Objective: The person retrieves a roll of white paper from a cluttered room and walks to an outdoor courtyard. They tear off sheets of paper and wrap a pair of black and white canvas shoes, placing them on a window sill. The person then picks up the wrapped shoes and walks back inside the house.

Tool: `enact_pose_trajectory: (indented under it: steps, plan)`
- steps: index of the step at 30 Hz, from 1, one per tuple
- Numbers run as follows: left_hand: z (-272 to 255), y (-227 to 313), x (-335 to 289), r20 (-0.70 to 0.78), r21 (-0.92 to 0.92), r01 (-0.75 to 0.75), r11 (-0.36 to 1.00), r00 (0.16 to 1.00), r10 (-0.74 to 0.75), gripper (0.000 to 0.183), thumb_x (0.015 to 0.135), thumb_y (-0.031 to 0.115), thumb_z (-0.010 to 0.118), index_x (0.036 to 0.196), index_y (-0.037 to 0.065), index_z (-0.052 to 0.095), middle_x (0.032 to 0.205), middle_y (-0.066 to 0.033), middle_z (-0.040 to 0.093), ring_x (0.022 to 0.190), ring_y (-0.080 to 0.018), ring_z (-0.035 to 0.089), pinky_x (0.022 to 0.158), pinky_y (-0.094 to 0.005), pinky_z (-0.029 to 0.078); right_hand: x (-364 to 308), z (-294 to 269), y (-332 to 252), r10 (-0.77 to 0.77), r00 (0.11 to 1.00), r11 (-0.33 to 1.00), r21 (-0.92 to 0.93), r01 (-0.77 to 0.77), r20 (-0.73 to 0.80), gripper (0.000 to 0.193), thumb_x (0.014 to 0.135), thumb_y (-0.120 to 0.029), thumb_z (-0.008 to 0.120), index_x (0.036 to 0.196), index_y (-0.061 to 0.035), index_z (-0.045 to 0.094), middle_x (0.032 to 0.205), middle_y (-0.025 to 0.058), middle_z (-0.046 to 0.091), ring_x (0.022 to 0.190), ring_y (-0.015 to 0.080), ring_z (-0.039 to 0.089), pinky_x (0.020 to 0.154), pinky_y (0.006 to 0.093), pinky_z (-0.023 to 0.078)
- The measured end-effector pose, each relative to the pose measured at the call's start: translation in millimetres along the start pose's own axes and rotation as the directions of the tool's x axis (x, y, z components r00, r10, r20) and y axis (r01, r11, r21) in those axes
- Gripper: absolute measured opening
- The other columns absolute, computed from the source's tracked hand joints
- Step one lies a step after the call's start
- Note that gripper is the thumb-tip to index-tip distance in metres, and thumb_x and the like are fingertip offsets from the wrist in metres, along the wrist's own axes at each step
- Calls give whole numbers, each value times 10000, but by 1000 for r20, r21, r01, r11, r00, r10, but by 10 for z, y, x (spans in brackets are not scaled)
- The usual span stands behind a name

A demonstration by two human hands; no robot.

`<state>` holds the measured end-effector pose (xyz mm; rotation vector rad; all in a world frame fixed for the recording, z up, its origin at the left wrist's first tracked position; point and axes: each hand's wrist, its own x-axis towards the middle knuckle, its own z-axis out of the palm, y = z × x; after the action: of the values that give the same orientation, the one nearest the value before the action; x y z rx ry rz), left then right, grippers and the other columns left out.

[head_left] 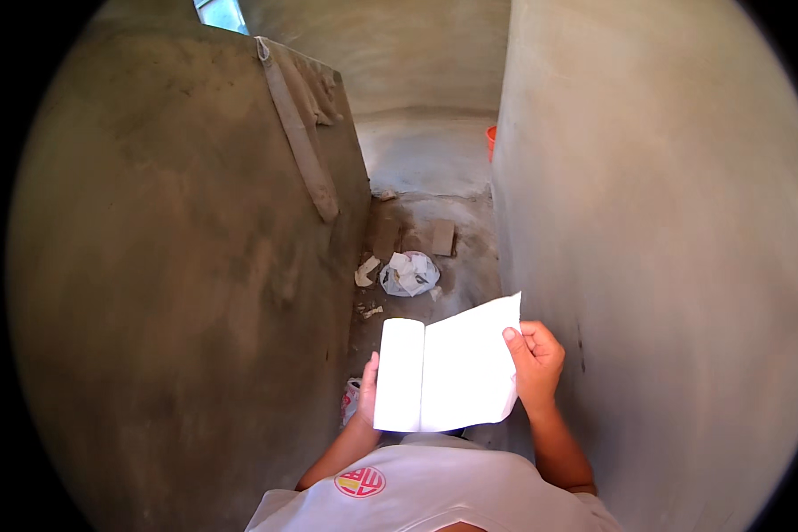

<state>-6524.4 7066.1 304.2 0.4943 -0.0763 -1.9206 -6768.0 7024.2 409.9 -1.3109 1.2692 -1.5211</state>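
A white roll of toilet paper (399,374) stands upright in front of my chest. My left hand (369,390) is wrapped round its left side, with most of the fingers hidden behind the roll. From the roll a wide white sheet (470,368) stretches out to the right, still joined to it. My right hand (537,359) pinches the sheet's free end near its upper right corner, thumb in front and fingers curled. The sheet's top edge slants up toward that hand, and its surface is brightly lit.
Bare walls rise close by at left (177,266) and right (647,230). On the dirty floor lie a plastic bag of waste paper (410,273), paper scraps (367,271) and a brick-like block (443,238). Cloth (300,133) hangs over the left partition; a red bucket (491,142) shows beyond.
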Motion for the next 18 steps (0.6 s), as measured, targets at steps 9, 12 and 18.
enact_pose_trajectory:
  steps: [9, 12, 18]
  plan:
    - [-184, 1087, 1569, -77, 50, -119, 992, 989, 123, 573, 962, 463, 507, 1342, 33, 516, 1244, -141, 623, 1125, -288, 603, 987, -435, 474, 2144, 510, 548, 71, 996, 997, 14, -72, 52, 121, 897, -90, 692, 915, 29, 678, 719, -22, 656, 641, 11, 531, 581, 189, 431]
    - [-151, 1553, 2220, -33, -9, -109, 994, 994, 108, 565, 930, 440, 588, 1327, 43, 528, 1224, -128, 633, 1098, -274, 613, 981, -429, 481, 2811, 672, 706, 70, 997, 994, 83, -71, 12, 133, 904, -86, 686, 949, 38, 677, 762, 0, 668, 667, 28, 562, 611, 188, 443]
    - [181, 2314, 3455, 16, 25, -132, 991, 991, 132, 691, 900, 601, 546, 1367, 93, 506, 1279, -92, 605, 1154, -252, 584, 1006, -435, 465, 4108, 833, 1237, 46, 996, 998, 44, -42, -81, 154, 912, -98, 684, 965, 46, 667, 788, -2, 666, 693, 25, 549, 647, 180, 429]
